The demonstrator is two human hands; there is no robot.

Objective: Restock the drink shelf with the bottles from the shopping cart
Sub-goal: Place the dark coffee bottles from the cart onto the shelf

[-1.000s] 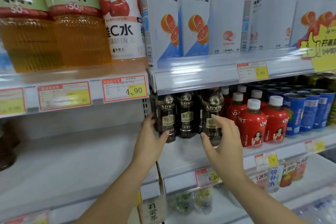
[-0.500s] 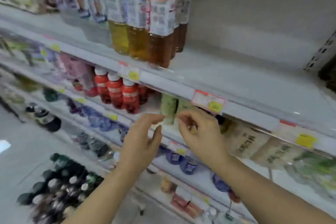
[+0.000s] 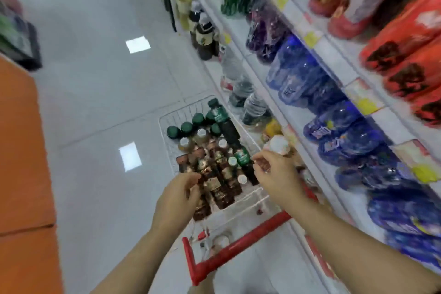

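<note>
I look down at a wire shopping cart [image 3: 171,124] with a red handle [image 3: 238,248], standing beside the drink shelf [image 3: 335,64] on the right. Several dark brown coffee bottles [image 3: 216,175] and green-capped bottles [image 3: 186,127] stand packed in the cart. My left hand [image 3: 177,198] hovers over the near brown bottles with loosely curled fingers and holds nothing. My right hand [image 3: 274,174] hangs over the cart's right side, fingers loosely bent, also without a bottle. The picture is motion-blurred.
The shelf rows carry blue bottles [image 3: 298,71], red-orange bottles [image 3: 403,55] and purple ones [image 3: 265,33]. Pale tiled floor [image 3: 102,83] stretches left of the cart. An orange block [image 3: 21,150] borders the aisle at the left edge.
My view has swung from the shelf down to the cart. Both hands have left the shelved coffee bottles and come down over the bottles in the cart.
</note>
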